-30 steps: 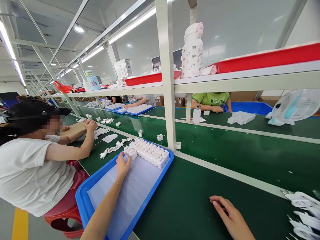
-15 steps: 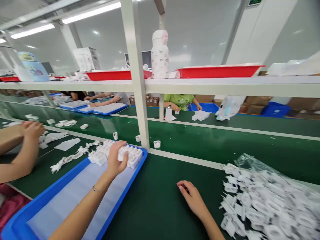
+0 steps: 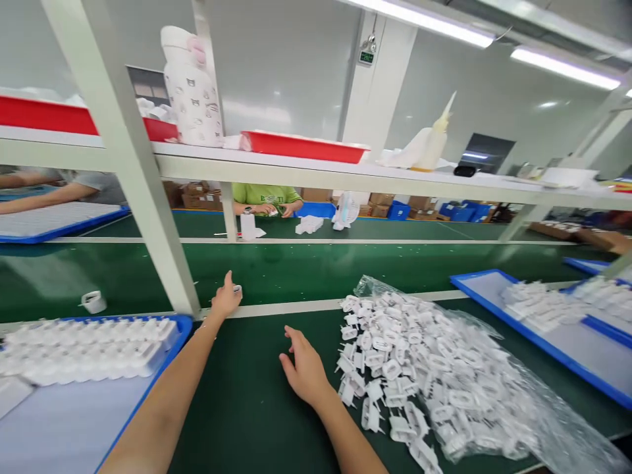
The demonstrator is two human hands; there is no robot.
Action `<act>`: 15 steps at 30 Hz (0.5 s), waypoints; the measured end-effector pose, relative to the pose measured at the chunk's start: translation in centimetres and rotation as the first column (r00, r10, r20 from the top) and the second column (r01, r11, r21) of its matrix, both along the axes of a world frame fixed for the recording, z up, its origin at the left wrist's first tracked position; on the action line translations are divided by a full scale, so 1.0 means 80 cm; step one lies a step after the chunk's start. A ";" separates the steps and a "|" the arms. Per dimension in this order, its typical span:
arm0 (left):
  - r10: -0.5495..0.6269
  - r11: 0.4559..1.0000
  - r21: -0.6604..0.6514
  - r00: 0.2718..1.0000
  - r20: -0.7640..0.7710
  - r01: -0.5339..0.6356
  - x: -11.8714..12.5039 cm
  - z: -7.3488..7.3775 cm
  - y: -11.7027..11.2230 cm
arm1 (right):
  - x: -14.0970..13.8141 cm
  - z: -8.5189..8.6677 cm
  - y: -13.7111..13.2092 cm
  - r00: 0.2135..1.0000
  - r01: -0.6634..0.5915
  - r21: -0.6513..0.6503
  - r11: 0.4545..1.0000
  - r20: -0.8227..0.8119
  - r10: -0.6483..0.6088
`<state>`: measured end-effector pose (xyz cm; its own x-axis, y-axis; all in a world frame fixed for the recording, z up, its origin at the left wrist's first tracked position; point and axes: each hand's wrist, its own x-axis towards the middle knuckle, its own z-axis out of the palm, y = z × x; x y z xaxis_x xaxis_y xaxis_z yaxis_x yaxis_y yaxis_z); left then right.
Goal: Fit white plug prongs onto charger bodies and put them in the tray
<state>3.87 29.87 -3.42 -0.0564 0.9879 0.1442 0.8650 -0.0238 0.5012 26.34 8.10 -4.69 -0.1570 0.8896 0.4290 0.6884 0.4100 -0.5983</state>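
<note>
My left hand [image 3: 225, 300] reaches forward to the foot of a white frame post [image 3: 148, 197], its fingers curled round a small white plastic part [image 3: 238, 289] at the strip along the belt. On the green mat, my right hand [image 3: 302, 368] lies with fingers spread and holds nothing. It sits just left of a heap of white plastic parts [image 3: 434, 375] spilled over a clear bag [image 3: 553, 421]. A blue tray [image 3: 182, 325] with rows of white parts [image 3: 93, 345] lies under my left forearm.
A second blue tray [image 3: 474, 284] with parts lies at the right. A lone white cap [image 3: 93, 301] sits on the belt. The overhead shelf [image 3: 306, 172] carries red trays [image 3: 301, 145] and a white bottle [image 3: 192, 85]. A person in a green shirt [image 3: 264, 195] works opposite.
The view has swung right. My left hand left the parts in the blue tray and moved to the small part by the post. My right hand stays on the mat beside the heap.
</note>
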 end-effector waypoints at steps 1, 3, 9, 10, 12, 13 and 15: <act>-0.018 1.000 0.001 1.000 0.021 0.018 0.004 -0.004 0.003 | 0.007 0.005 0.002 0.999 0.030 0.020 0.999 0.040 -0.030; -0.061 0.997 0.042 0.996 0.065 0.058 0.019 -0.009 -0.006 | 0.029 0.019 0.009 0.984 0.116 0.073 0.991 0.125 -0.125; -0.554 0.827 0.171 0.827 0.091 0.535 0.102 -0.020 -0.111 | 0.112 0.063 0.035 0.637 0.696 -0.026 0.718 0.485 -0.600; -0.617 0.783 0.168 0.783 0.078 0.599 0.113 -0.023 -0.129 | 0.118 0.064 0.040 0.585 0.733 -0.076 0.676 0.580 -0.568; -0.668 0.742 0.156 0.738 0.096 0.652 0.125 -0.028 -0.154 | 0.121 0.059 0.048 0.552 0.745 -0.151 0.649 0.686 -0.474; -0.666 0.746 0.148 0.733 0.141 0.649 0.127 -0.032 -0.161 | 0.119 0.054 0.052 0.555 0.738 -0.169 0.653 0.703 -0.445; -0.623 0.778 0.120 0.732 0.276 0.617 0.123 -0.040 -0.165 | 0.113 0.044 0.056 0.555 0.728 -0.178 0.661 0.720 -0.417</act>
